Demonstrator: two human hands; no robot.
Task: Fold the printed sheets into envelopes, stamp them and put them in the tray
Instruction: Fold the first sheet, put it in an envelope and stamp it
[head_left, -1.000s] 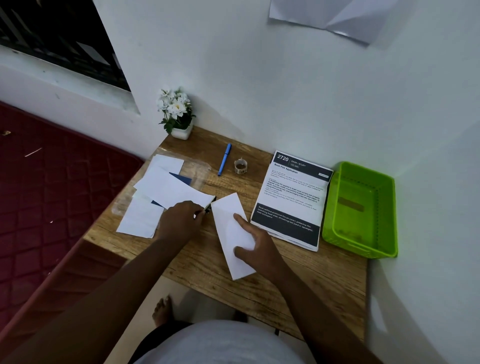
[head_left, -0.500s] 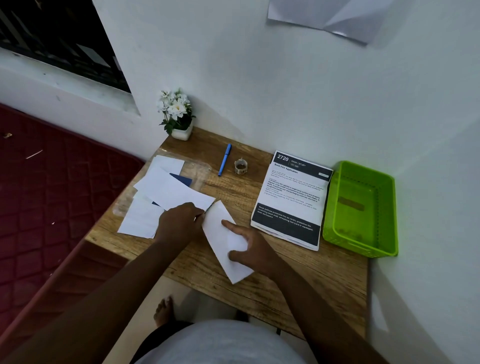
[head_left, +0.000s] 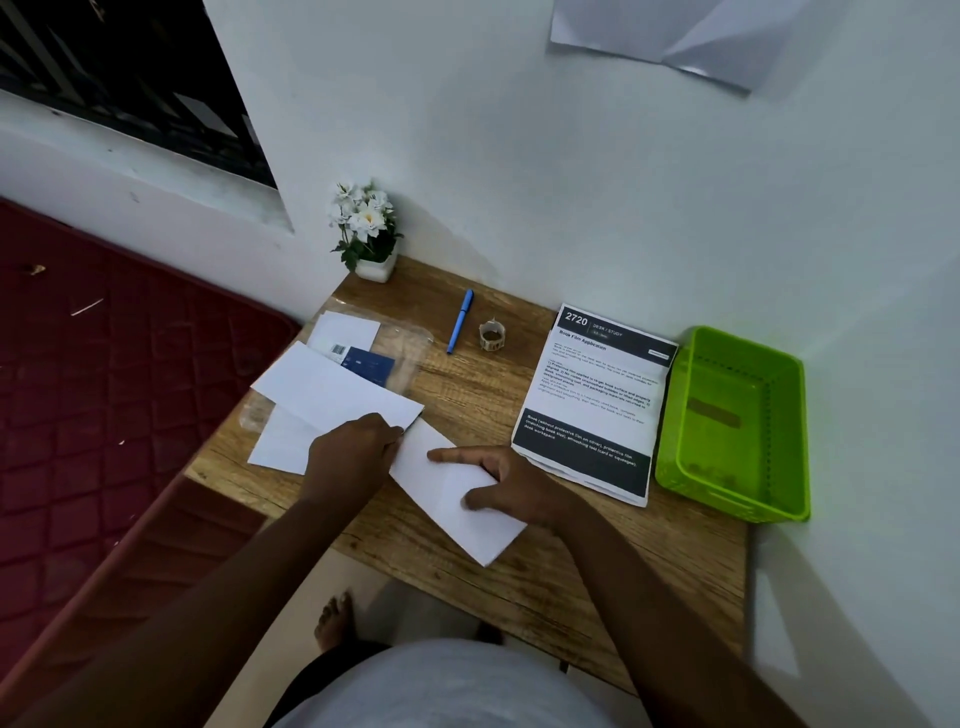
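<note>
A folded white sheet lies slanted on the wooden table near its front edge. My left hand is closed on the sheet's upper left end. My right hand rests flat on its middle, forefinger and thumb spread, pressing it down. A stack of printed sheets with black bands lies to the right. Beside the stack, at the right wall, stands a green plastic tray. A small roll of stamps sits at the back.
White envelopes overlap on a clear plastic sleeve at the left, over a blue card. A blue pen and a small flower pot are at the back. A red mattress lies left of the table.
The folded sheet has slid a little left and turned flatter. My right forefinger has moved along it towards the left hand, which now covers the sheet's upper end.
</note>
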